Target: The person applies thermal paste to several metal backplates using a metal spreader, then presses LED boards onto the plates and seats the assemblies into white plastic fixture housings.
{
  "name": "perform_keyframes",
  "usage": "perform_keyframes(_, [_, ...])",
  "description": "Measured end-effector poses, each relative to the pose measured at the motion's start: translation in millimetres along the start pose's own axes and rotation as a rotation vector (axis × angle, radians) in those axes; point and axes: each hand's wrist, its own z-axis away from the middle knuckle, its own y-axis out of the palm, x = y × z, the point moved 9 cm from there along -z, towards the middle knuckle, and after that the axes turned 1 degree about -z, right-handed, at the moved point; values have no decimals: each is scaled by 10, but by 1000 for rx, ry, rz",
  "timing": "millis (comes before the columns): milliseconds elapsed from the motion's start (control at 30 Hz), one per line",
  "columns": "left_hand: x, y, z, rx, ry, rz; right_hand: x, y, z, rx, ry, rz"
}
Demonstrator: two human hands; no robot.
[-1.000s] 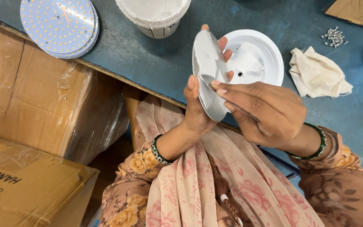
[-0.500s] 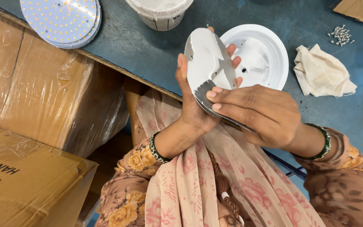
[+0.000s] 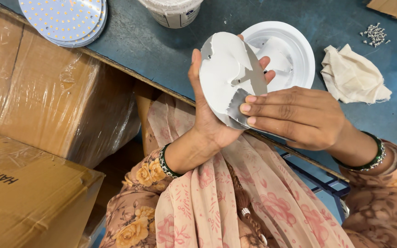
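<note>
Round white disc (image 3: 226, 73) stands upright, gripped in my left hand (image 3: 207, 115), while my right hand (image 3: 295, 117) fingertips press its peeling film; I judge 1 firm pull comes next.

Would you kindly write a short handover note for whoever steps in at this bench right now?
Left hand: cradles the round metal disc upright above the lap.
Right hand: fingertips press on the disc's lower edge, where bare metal shows.
White film covers most of the disc face; a strip and the lower part are bare.
On the blue table: white round housing behind the disc, crumpled cloth, small screws, stack of LED boards.
</note>
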Motion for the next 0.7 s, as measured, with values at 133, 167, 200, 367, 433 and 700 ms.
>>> perform_keyframes(133, [-25, 19, 4, 8, 2, -8, 0, -10, 94, -19, 45, 16])
perform_keyframes(167, [-27, 27, 5, 13, 0, 1, 8, -13, 115, -23, 64, 21])
perform_keyframes(200, [-40, 23, 6, 7, 5, -14, 20, -15, 132, -28, 82, 28])
perform_keyframes(367, [-120, 10, -1, -5, 57, -33, 145, -33, 164, -56, 92, 47])
perform_keyframes(433, [-186, 23, -21, 14, 102, -63, 193, -40, 146, -62, 73, 76])
perform_keyframes(700, [-368, 191, -7, 236, 292, -213, 29, -327, -107, -145, 258, 88])
